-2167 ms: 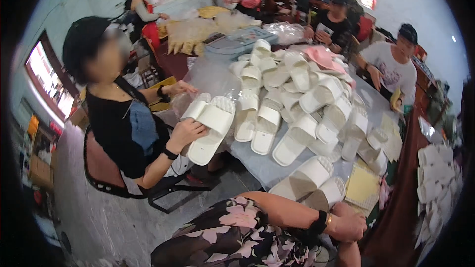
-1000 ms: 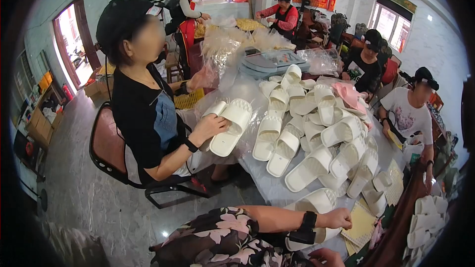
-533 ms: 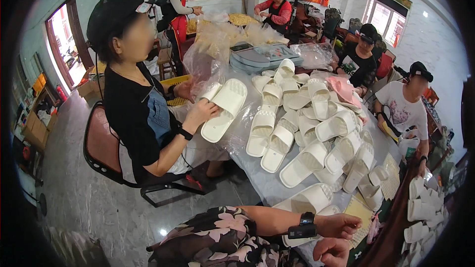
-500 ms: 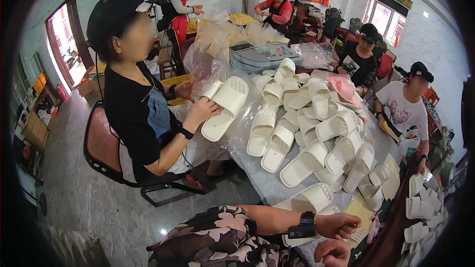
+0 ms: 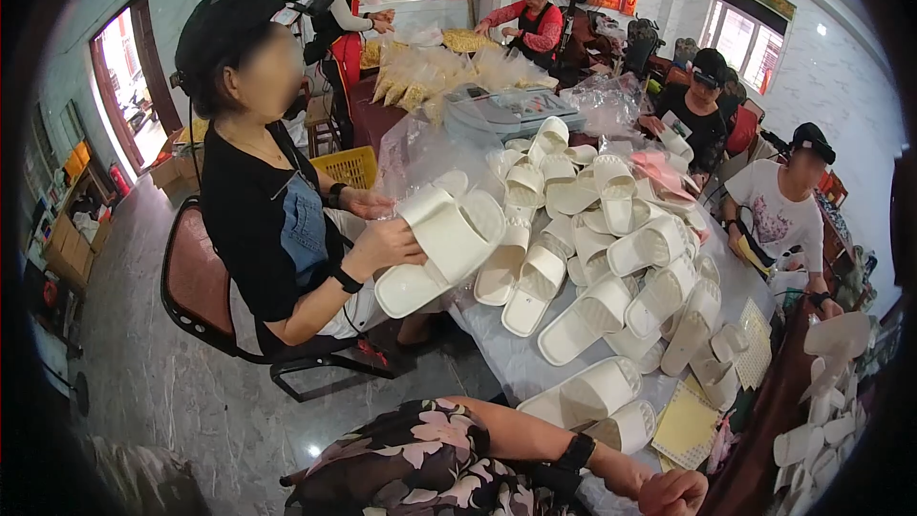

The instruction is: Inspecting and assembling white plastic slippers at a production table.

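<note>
My left hand (image 5: 672, 491) is at the lower edge, past a dark wristband and a floral sleeve. Its fingers are curled closed, and anything inside them is hidden. My right hand does not show. Just beyond the left hand, a white slipper (image 5: 585, 396) lies on the table's grey plastic cover (image 5: 485, 333), with another white slipper (image 5: 627, 426) beside it. A yellow sheet with rows of small marks (image 5: 684, 428) lies close to the hand. Farther off, a heap of white slippers (image 5: 616, 193) covers the table, with pink slippers (image 5: 666, 172) among them.
At left a seated person (image 5: 258, 182) holds a pair of white slippers (image 5: 449, 239) and a clear bag. A second marked sheet (image 5: 754, 349) lies at the table's right. More white slippers (image 5: 812, 440) are piled at far right. Filled bags (image 5: 420, 76) and a grey-blue case (image 5: 511, 110) stand farther back.
My left hand has moved down and nearer; my right hand has left the view. The person at left has raised the slippers against the bag. A person at right now lifts a slipper.
</note>
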Demonstrator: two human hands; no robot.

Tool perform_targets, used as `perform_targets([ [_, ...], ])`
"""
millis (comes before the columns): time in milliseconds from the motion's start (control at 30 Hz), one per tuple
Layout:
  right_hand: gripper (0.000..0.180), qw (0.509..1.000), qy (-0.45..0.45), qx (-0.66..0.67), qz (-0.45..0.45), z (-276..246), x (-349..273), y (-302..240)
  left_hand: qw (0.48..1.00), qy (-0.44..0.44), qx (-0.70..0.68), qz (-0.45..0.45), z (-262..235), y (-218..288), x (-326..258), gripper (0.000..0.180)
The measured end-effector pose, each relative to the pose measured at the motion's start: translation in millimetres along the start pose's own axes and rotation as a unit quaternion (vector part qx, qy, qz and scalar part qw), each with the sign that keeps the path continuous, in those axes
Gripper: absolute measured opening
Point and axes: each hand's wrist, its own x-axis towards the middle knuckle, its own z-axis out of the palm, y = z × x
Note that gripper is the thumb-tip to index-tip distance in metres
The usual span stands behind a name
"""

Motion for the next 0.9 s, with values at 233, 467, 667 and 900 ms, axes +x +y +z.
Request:
perform_targets([
  [233,0.025,0.938,-0.196,-0.069,0.277,-25.9,16.9,15.3,0.713,0.158,-0.505,0.460,36.2,-29.1,98.7,0.010],
  [467,0.025,0.841,-0.256,-0.306,0.364,-51.0,0.4,70.0,0.622,-0.045,-0.727,0.288,-17.2,-72.2,57.4,0.035],
  [667,0.027,0.787,-0.170,-0.445,0.392,-60.1,-20.3,75.9,0.560,0.008,-0.768,0.311,-21.8,-18.2,33.5,0.039],
  [900,0.025,0.694,-0.197,-0.571,0.392,-37.4,-17.7,74.0,0.487,-0.302,-0.685,0.450,-29.7,-39.4,58.8,0.041],
])
